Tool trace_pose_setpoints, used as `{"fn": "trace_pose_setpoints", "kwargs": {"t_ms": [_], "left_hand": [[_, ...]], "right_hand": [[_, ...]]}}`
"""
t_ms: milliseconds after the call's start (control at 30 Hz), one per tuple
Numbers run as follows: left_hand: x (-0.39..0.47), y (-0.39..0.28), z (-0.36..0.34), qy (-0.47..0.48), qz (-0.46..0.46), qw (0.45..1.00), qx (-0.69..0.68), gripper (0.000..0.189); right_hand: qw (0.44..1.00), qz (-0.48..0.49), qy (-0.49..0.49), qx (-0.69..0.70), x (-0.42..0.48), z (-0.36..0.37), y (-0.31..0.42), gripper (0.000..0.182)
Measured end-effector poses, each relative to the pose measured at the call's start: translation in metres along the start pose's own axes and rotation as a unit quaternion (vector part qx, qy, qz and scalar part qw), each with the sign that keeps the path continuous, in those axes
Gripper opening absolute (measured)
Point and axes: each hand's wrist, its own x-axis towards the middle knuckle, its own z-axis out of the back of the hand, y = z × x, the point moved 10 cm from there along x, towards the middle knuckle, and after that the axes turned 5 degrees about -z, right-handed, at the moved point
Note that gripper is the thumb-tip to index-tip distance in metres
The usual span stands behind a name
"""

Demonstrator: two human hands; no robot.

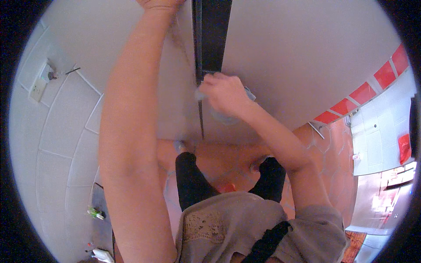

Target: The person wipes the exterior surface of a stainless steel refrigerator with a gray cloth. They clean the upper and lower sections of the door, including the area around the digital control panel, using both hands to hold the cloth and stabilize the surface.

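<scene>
My right hand (227,95) is closed around a pale, thin cloth (250,94) that shows at both sides of the fingers. It is at the lower end of a tall dark strip (215,36) that runs down between two smooth, light grey panels. The hand is slightly blurred. The broad right panel (279,65) lies just beyond it. My left arm reaches up past the narrower left panel (176,115). Only the wrist and base of my left hand (161,3) show at the top edge; the fingers are out of view.
On the left, a white tiled wall (56,131) carries a power socket (40,85) with a plug in it. Below it, a dark surface (102,210) holds small items. Red tiles (366,93) line the right side. Reddish floor tiles (227,151) lie underfoot.
</scene>
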Motion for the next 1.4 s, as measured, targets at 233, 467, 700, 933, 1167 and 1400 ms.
{"fn": "trace_pose_setpoints", "kwargs": {"t_ms": [233,467,700,933,1167,1400], "left_hand": [[-0.003,0.000,-0.003,0.014,0.003,1.000,-0.001,0.081],[-0.003,0.003,-0.003,0.024,0.007,1.000,0.006,0.080],[-0.008,-0.006,-0.022,0.021,0.002,1.000,-0.022,0.078],[-0.008,0.007,-0.012,0.032,0.017,0.996,0.077,0.073],[-0.002,0.012,-0.028,-0.006,-0.019,0.999,-0.044,0.083],[-0.001,0.006,-0.024,0.004,-0.015,0.999,-0.041,0.079]], "right_hand": [[0.957,0.195,-0.198,-0.088,-0.044,-0.028,0.017,0.027],[0.949,0.261,-0.132,-0.114,-0.102,-0.099,-0.006,0.028],[0.985,0.074,-0.067,-0.138,-0.185,-0.032,-0.109,0.026],[0.834,-0.100,-0.511,-0.183,-0.164,0.147,-0.147,0.051],[0.931,0.062,-0.332,-0.137,-0.096,0.002,-0.064,0.027],[0.957,0.074,-0.254,-0.116,-0.132,-0.051,-0.066,0.028]]}}
